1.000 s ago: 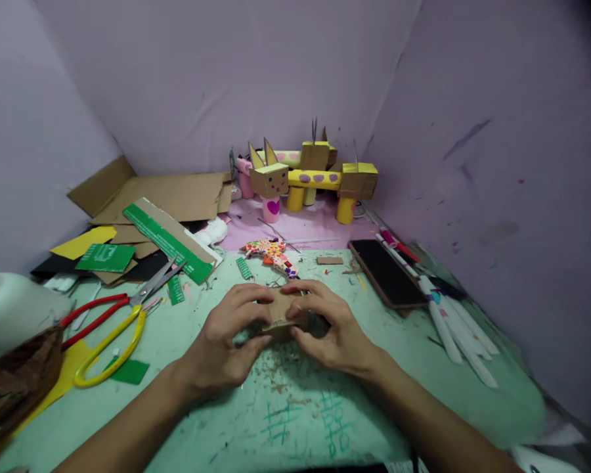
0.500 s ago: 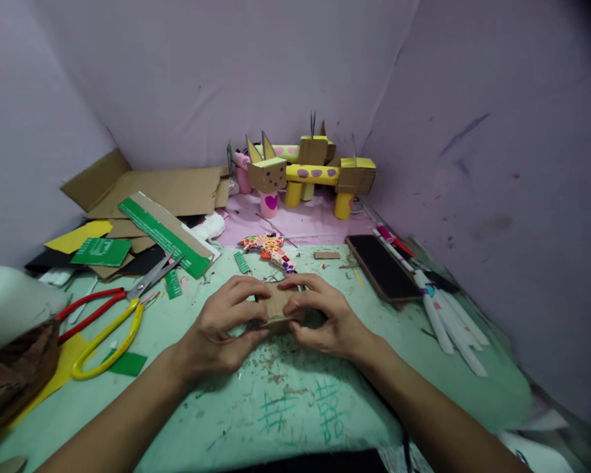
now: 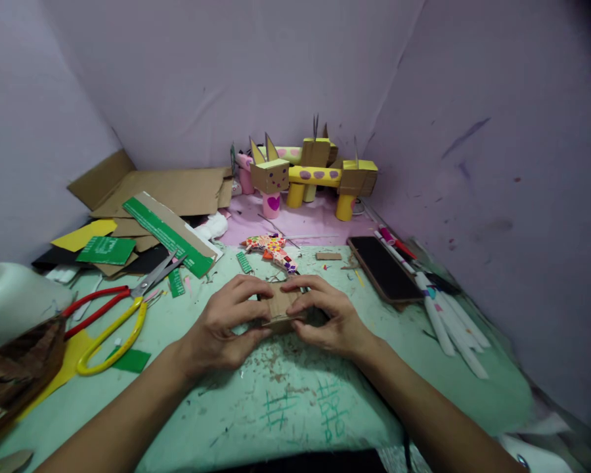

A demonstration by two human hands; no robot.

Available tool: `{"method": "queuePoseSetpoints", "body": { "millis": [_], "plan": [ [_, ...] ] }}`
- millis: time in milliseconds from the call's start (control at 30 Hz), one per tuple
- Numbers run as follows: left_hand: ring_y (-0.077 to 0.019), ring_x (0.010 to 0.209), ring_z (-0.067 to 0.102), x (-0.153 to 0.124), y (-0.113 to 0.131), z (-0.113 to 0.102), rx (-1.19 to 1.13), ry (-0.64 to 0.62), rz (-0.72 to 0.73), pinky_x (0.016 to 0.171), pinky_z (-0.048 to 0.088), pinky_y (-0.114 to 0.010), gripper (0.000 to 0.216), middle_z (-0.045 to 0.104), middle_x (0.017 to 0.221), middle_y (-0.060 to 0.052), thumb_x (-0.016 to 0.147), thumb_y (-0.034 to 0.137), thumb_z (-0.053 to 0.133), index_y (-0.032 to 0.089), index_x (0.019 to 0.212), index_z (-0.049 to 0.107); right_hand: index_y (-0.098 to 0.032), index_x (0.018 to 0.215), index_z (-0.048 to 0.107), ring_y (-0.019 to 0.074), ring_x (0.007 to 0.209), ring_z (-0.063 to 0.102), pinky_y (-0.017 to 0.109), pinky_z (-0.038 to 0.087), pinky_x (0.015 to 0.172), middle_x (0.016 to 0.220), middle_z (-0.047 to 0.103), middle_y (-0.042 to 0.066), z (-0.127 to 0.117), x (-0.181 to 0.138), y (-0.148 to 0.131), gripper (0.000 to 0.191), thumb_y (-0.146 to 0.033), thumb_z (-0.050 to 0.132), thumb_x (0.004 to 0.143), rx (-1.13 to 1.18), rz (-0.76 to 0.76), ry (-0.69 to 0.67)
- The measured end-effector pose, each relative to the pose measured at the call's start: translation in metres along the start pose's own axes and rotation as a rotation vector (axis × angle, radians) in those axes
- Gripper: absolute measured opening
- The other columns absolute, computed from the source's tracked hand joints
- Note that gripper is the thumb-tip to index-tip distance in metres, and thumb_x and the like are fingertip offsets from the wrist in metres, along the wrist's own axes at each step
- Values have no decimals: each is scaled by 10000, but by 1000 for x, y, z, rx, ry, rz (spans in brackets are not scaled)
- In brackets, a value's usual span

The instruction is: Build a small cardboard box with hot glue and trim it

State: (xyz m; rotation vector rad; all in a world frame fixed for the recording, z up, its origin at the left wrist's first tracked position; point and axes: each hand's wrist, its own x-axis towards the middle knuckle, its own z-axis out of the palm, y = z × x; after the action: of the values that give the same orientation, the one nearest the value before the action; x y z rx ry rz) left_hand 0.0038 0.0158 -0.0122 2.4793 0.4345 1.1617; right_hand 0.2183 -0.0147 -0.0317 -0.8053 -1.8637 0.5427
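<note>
A small brown cardboard piece rests on the green cutting mat in the middle. My left hand grips its left side, fingers curled over the top and thumb below. My right hand pinches its right side the same way. Both hands press the piece between them, so most of it is hidden. Just beyond the hands lies a colourful patterned glue gun.
Yellow-handled scissors and red-handled scissors lie to the left, with cardboard sheets and green strips behind. Cardboard animal figures stand at the back. A dark phone and white markers lie at the right.
Both hands stay clamped on the cardboard piece, with only small finger shifts. The view has wobbled slightly.
</note>
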Motion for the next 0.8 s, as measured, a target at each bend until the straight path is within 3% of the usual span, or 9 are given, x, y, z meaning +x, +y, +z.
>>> {"method": "queuePoseSetpoints", "body": {
  "millis": [133, 300, 500, 667, 800],
  "plan": [
    [-241, 1007, 571, -2, 2, -1, 23, -17, -38, 869, 488, -408, 127, 618, 1060, -112, 754, 85, 654, 181, 824, 611, -230, 819, 645, 233, 1079, 621, 415, 498, 916, 1175, 617, 83, 0, -1, -1, 204, -69, 653, 694, 38, 35, -8],
    [-276, 1215, 478, -8, 4, 2, -1, -77, -203, 970, 453, -421, 114, 445, 1321, -132, 780, 98, 620, 192, 823, 571, -218, 868, 646, 284, 1348, 423, 475, 373, 1068, 1419, 463, 120, -1, -2, -4, 245, -48, 647, 690, 74, 78, -43],
    [-318, 1372, 351, -12, 3, 3, -157, -121, -413, 1060, 379, -507, 155, 289, 1490, -131, 773, 110, 630, 203, 872, 554, -208, 893, 646, 286, 1361, 426, 478, 388, 1055, 1438, 477, 155, -1, -4, -3, 243, -51, 650, 708, 105, 126, -57],
    [-332, 1373, 359, -9, 4, 3, -212, -119, -457, 1056, 360, -543, 145, 390, 1445, -162, 754, 132, 644, 192, 857, 562, -209, 844, 677, 298, 1274, 521, 461, 451, 986, 1338, 570, 145, 1, -4, -2, 217, -68, 686, 680, 119, 182, -17],
    [-324, 1232, 518, -2, 5, 5, -372, 42, -581, 976, 445, -496, 171, 521, 1313, -156, 689, 190, 703, 180, 811, 584, -226, 833, 685, 303, 1247, 536, 483, 437, 993, 1278, 600, 123, 5, 1, -5, 203, -115, 717, 665, 208, 309, 53]
  ]
}}
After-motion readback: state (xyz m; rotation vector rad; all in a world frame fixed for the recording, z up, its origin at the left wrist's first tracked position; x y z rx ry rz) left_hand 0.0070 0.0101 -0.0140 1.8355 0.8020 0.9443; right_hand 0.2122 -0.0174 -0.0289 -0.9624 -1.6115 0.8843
